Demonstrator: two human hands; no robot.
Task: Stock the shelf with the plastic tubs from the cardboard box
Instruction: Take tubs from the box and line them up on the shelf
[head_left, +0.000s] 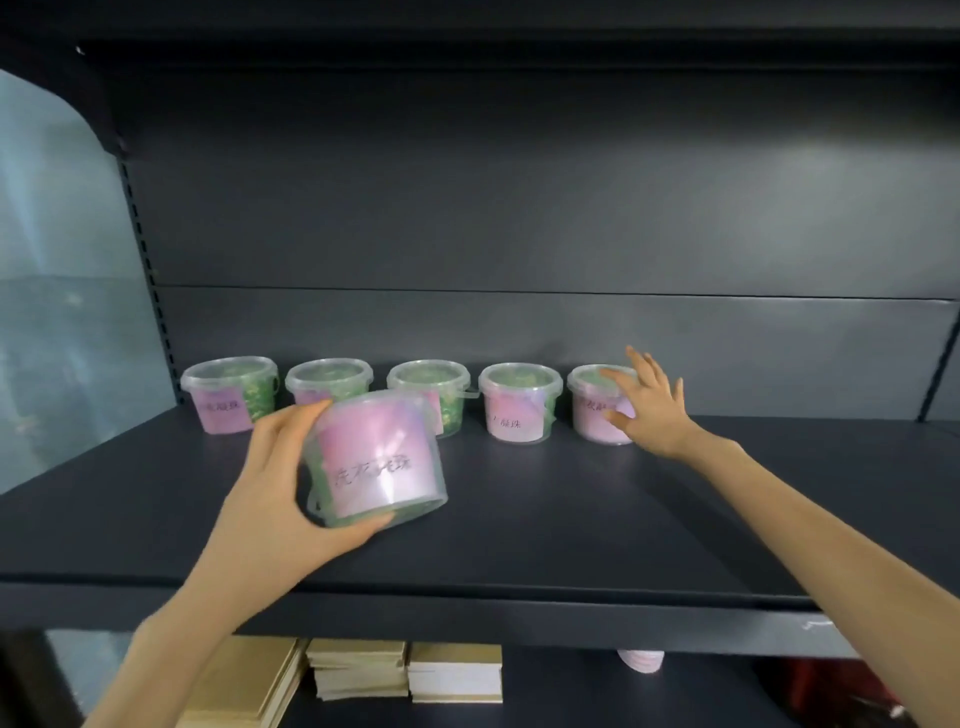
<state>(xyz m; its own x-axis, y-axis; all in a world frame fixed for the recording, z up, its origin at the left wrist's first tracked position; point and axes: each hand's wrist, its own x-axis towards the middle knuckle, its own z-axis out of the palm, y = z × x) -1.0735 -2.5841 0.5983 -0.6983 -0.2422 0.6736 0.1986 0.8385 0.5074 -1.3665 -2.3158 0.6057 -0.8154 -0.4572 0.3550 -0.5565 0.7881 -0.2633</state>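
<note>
Your left hand (270, 483) sits at centre-left of the frame, fingers wrapped around a tub (376, 457) with a pink label, held tilted above the shelf (545, 519). Five more tubs (519, 402) stand upright in a row along the shelf's back, across the middle of the frame. Your right hand (641, 402) reaches the rightmost tub (592, 410) at centre-right, fingers spread apart, palm against its side. Flat boxes (405, 673) lie stacked below, at bottom centre.
</note>
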